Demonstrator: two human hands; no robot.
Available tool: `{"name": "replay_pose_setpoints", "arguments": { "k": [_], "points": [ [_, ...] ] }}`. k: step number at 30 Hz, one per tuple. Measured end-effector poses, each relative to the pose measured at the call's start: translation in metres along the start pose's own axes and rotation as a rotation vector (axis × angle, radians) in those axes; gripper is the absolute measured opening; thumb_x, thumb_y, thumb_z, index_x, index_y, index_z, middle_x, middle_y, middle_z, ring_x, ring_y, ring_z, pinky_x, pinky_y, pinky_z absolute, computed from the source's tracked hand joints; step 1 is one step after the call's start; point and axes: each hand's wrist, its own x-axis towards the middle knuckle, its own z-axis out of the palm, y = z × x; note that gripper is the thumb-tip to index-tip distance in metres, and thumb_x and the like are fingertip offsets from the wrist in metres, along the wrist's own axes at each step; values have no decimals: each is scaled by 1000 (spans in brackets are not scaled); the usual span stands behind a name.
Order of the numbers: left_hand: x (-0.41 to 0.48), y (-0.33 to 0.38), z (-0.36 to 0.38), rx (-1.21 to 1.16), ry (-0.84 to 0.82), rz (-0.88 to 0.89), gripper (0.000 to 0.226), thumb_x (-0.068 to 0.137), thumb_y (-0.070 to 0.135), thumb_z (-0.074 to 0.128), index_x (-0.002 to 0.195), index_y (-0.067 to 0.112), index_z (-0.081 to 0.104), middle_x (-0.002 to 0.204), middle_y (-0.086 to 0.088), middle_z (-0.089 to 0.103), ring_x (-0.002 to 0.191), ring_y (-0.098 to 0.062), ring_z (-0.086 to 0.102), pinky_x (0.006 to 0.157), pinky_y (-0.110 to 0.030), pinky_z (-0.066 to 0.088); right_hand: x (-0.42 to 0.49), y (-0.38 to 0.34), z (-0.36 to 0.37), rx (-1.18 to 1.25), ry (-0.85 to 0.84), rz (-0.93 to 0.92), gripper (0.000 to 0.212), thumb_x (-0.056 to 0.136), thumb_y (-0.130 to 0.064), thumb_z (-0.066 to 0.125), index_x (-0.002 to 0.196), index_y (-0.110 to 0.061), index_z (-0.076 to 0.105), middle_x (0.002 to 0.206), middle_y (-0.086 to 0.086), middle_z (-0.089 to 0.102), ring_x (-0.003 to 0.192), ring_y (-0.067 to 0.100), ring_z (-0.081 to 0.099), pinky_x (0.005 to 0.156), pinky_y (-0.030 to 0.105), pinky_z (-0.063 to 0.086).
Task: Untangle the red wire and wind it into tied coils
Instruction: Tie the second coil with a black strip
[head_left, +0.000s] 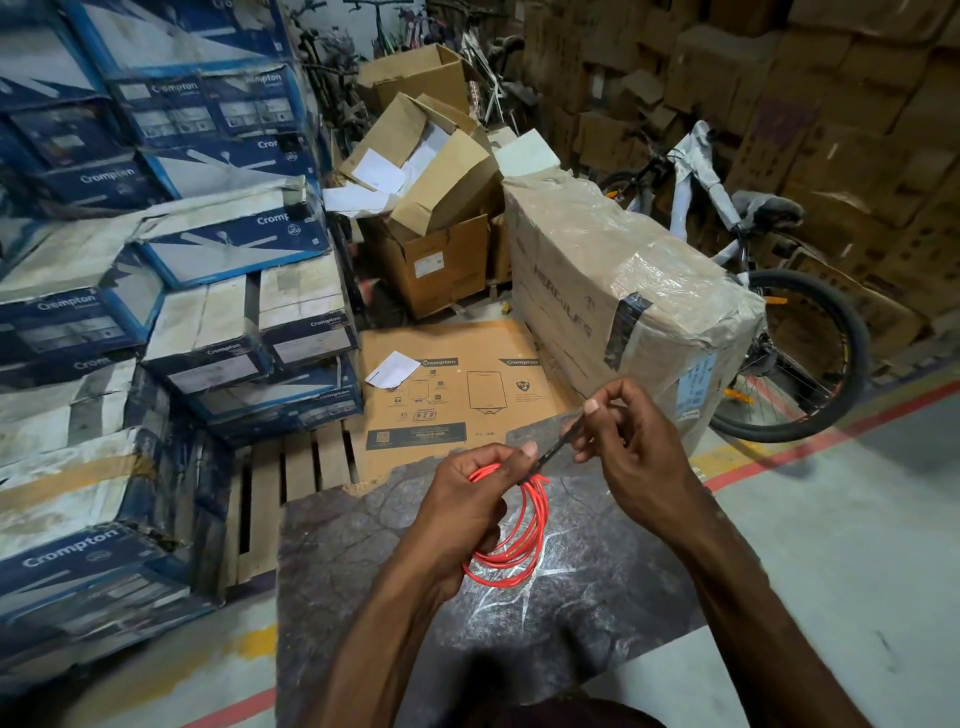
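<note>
A dark grey slab lies below both hands. The red wire, wound into a coil, hangs from the left hand, whose fingers curl round its top. Just right of them, the right hand pinches a thin dark strip between thumb and fingertips; the strip runs down to the coil's top.

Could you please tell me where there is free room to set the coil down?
The grey slab is bare left of the coil. The flat carton ahead is free beside its paper slip. Bare floor lies right of the slab. Crowded: blue boxes left, wrapped carton right.
</note>
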Motion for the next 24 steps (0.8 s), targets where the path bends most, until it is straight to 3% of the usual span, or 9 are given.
{"name": "replay_pose_setpoints", "arguments": {
  "k": [3, 6, 11, 15, 18, 22, 24],
  "points": [
    [0, 0, 2, -5, -7, -2, 26, 88, 42, 72, 76, 19, 72, 55, 0, 21, 45, -14, 15, 47, -24, 13, -2, -2, 4, -112, 84, -41, 12, 106, -19, 51, 95, -12, 51, 75, 1, 71, 69, 12, 69, 66, 36, 60],
    [-1, -2, 2, -11, -6, -6, 27, 86, 45, 72, 79, 19, 71, 54, 2, 20, 45, -13, 14, 48, -25, 12, -2, 0, 7, -188, 142, -59, 14, 105, -22, 54, 91, -20, 51, 85, -5, 73, 77, 11, 71, 67, 39, 60],
    [-2, -3, 2, -16, -7, -9, 29, 86, 44, 72, 83, 16, 71, 54, 0, 19, 46, -14, 13, 48, -25, 12, -1, -2, 11, -188, 179, -85, 13, 105, -17, 52, 93, -13, 50, 83, -5, 71, 69, 8, 68, 60, 15, 52],
    [-2, -5, 5, -26, -11, 3, 28, 87, 46, 70, 80, 19, 71, 52, 4, 21, 44, -12, 14, 44, -20, 16, -3, -5, 17, -283, 223, -113, 10, 107, -16, 46, 97, -14, 46, 72, -4, 66, 66, 6, 66, 57, 23, 50],
    [-2, -6, 6, -15, -16, 7, 28, 90, 46, 67, 78, 21, 69, 52, 4, 21, 43, -12, 15, 44, -19, 17, -4, -8, 21, -295, 238, -113, 9, 107, -14, 45, 98, -14, 43, 66, -8, 62, 66, 1, 65, 53, 14, 43],
    [-1, -11, 5, 9, -11, 3, 27, 92, 48, 65, 88, 22, 60, 57, 1, 21, 45, -13, 16, 45, -23, 15, 0, -3, 15, -300, 183, -109, 11, 106, -17, 49, 95, -16, 46, 81, -6, 69, 71, 7, 68, 65, 42, 57],
    [-1, -14, 5, -16, -7, -24, 25, 95, 44, 65, 91, 21, 53, 58, 2, 24, 45, -12, 16, 44, -22, 15, 2, -2, 13, -279, 160, -98, 12, 106, -17, 50, 94, -15, 47, 84, -7, 71, 73, 10, 70, 68, 47, 59]
  ]
}}
